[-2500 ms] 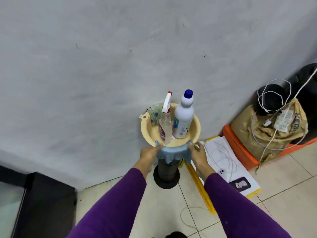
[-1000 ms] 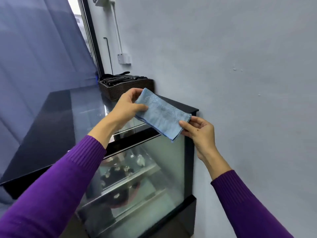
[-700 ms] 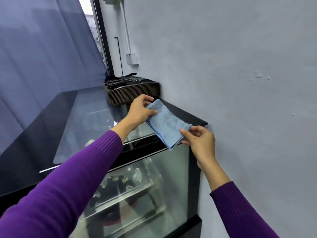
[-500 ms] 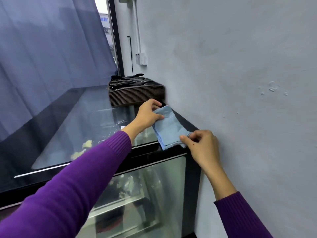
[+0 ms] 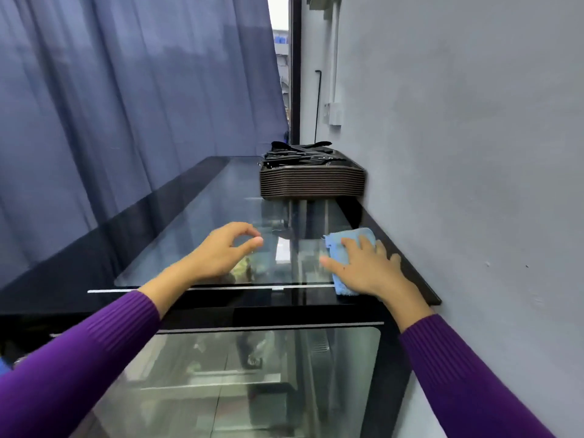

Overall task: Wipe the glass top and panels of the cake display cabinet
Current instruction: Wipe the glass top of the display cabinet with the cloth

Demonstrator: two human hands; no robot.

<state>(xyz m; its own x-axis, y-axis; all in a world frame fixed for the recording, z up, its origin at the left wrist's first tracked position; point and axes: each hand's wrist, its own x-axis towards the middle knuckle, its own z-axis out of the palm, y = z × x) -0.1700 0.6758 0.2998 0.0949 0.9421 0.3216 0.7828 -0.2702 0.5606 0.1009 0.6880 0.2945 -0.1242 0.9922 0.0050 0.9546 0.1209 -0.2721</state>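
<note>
Glass top [image 5: 202, 235] of the cake display cabinet [image 5: 268, 374] carries a blue cloth [image 5: 339, 245], pressed flat by the right hand [image 5: 366, 267], fingers spread for wiping (left hand [image 5: 221, 251] hovers, loosely curled, empty).

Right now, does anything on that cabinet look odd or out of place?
Only the tray stack with black utensils on it, sitting on the glass top beyond the cloth. It would block wiping there. Nothing looks spilled or broken.

Finely ribbed purple knit: left sleeve [image 5: 79, 358] at 8 o'clock, right sleeve [image 5: 458, 374] at 5 o'clock, cuffs ending at the wrists; left hand [image 5: 221, 254] and right hand [image 5: 366, 270] bare.
</note>
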